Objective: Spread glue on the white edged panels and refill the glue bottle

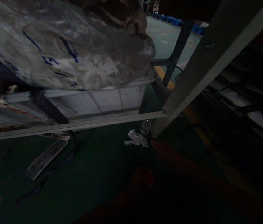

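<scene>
The picture is very dark around both hands. My right hand (165, 150) reaches in from the right, low over the floor, its fingers stretched towards a crumpled white paper (136, 138) and just short of it. Behind the paper, a clear plastic bottle or cup (146, 126) rests beside the foot of a grey metal post (180, 90). Nearer to me and lower in the view, my left hand (143, 178) is curled; what it holds, if anything, is lost in the dark.
A low metal bar (86, 124) runs leftwards from the post. Behind it stands a white bin (112, 101) under a big clear plastic bag (75, 59) with blue writing. A dark flat strip (46, 158) lies on the green floor (94, 168). Stacked pale items (262, 121) are at the right.
</scene>
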{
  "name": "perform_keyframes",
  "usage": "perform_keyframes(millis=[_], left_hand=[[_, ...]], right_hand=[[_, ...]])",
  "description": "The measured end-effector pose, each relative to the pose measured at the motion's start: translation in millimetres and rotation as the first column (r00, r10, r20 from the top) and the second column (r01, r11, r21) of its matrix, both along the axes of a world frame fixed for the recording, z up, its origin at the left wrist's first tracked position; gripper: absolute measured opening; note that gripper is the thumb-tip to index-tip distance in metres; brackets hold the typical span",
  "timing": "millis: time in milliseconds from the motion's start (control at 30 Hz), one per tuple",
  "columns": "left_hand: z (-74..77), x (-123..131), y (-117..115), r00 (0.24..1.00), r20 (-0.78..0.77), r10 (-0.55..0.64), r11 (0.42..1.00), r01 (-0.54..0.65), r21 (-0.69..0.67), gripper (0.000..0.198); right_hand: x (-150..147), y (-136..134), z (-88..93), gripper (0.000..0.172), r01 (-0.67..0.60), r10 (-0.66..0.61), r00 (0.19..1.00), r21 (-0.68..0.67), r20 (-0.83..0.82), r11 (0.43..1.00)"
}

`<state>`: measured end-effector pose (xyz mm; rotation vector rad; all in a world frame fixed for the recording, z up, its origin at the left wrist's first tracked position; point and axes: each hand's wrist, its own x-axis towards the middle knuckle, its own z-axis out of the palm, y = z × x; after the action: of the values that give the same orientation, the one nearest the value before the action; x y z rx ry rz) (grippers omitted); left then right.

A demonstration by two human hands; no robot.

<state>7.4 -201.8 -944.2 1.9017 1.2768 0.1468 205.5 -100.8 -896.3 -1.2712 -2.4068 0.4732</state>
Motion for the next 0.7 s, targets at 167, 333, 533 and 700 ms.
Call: perform_keyframes(millis=[167,333,533,700], left_hand=[[1.6,-1.0,-7.9,1.0,0.007,-0.024,1.0,0.024,-0.006,0.051],[5.7,-2.8,-9.7,1.0,-0.001,-0.003,0.999,0.003,-0.047,0.052],[13.7,-3.6,-6.0,0.997,0.072,0.012,0.999,-0.008,-0.05,0.059],[15.3,-2.5,0.7,0.994,0.061,0.093,0.995,-0.089,-0.052,0.064]], right_hand=[[-53.6,19.5,-69.1,0.042,0.046,-0.038,0.996,-0.103,0.084,0.994],[-40.3,23.8,-98.7,0.026,0.122,-0.103,0.988,-0.16,0.119,0.98],[-50.2,27.5,-96.1,0.035,0.196,-0.184,0.98,-0.168,0.08,0.966],[-61.3,35.5,-85.5,0.027,0.279,-0.276,0.96,-0.245,0.046,0.929]])
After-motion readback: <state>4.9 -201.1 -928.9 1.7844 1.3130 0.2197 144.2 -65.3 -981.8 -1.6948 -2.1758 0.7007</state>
